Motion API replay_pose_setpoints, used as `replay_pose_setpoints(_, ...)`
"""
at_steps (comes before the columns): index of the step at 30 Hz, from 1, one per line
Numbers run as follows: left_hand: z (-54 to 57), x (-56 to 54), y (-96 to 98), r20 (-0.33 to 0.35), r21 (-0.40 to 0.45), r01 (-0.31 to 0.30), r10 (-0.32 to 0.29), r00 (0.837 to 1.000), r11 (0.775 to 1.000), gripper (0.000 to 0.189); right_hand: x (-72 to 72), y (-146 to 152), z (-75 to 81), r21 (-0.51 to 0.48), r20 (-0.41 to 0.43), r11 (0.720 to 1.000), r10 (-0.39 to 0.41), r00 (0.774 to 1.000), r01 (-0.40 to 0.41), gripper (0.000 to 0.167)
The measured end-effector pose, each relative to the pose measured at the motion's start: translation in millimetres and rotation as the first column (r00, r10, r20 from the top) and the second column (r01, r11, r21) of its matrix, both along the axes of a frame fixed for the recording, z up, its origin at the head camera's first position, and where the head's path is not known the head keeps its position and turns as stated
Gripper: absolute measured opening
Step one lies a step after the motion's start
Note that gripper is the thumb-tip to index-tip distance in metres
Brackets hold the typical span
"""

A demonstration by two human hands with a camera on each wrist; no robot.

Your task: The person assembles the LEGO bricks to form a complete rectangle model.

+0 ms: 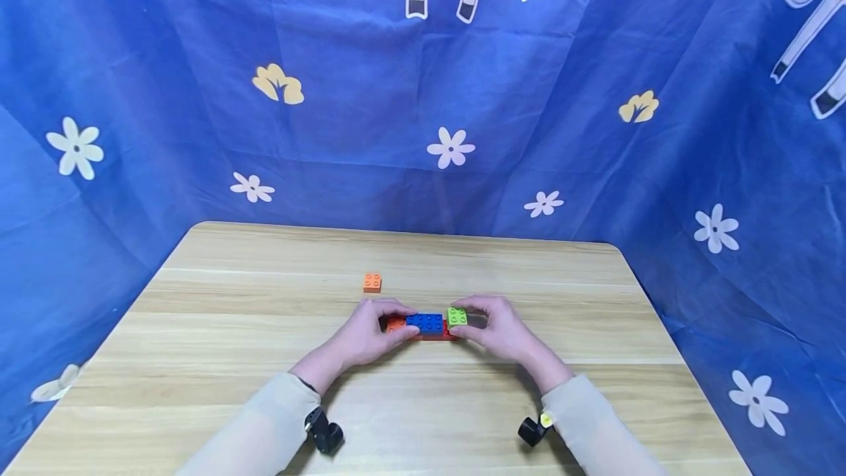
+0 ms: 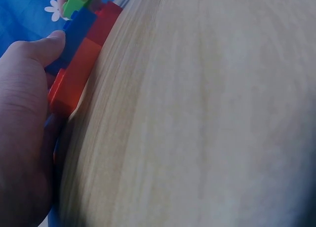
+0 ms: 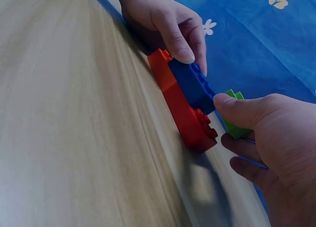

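A blue brick sits on top, bridging an orange brick and a red brick that lie end to end below it. My left hand pinches the blue brick between thumb and fingers. In my right hand is a small light-green brick, pinched between thumb and fingers. The green brick is beside the blue one, near the bare studs at the red brick's right end. In the right wrist view my thumb and fingers hide part of the green brick.
A loose orange brick with studs up lies on the wooden table, behind my left hand. A blue curtain with flower and animal prints hangs along the table's back and sides.
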State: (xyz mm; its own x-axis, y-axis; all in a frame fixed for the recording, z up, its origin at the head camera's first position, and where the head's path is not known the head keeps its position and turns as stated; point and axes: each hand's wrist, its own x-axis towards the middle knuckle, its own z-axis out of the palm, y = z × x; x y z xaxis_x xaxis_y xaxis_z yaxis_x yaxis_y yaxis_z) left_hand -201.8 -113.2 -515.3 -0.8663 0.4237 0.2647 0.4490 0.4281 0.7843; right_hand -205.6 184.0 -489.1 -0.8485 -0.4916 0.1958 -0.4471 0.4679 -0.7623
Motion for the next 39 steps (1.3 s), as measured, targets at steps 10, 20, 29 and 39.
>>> replay_pose_setpoints(10, 1.1, 1.3, 0.2, 0.006, 0.029, 0.011, -0.011, 1.0, 1.0, 0.03, 2.1, -6, -4.2, -0.014, -0.031, 0.999, 0.041, 0.999, -0.042, 0.042)
replay_pose_setpoints(20, 0.3, 1.3, 0.8, 0.005, 0.019, 0.002, -0.002, 1.0, 1.0, 0.03, 4.3, -7, -6.5, 0.024, 0.0, 0.999, 0.032, 1.0, -0.032, 0.043)
replay_pose_setpoints(29, -0.1, 2.7, 0.6, 0.016, -0.001, -0.015, 0.015, 1.0, 1.0, 0.031, 4.4, -8, -6.6, 0.049, -0.008, 0.998, 0.027, 1.0, -0.027, 0.042)
replay_pose_setpoints(39, -3.0, 1.9, 1.4, 0.005, 0.01, -0.011, 0.011, 1.0, 1.0, 0.03, 1.0, -8, -11.3, 0.065, -0.015, 0.998, 0.004, 1.0, -0.003, 0.039)
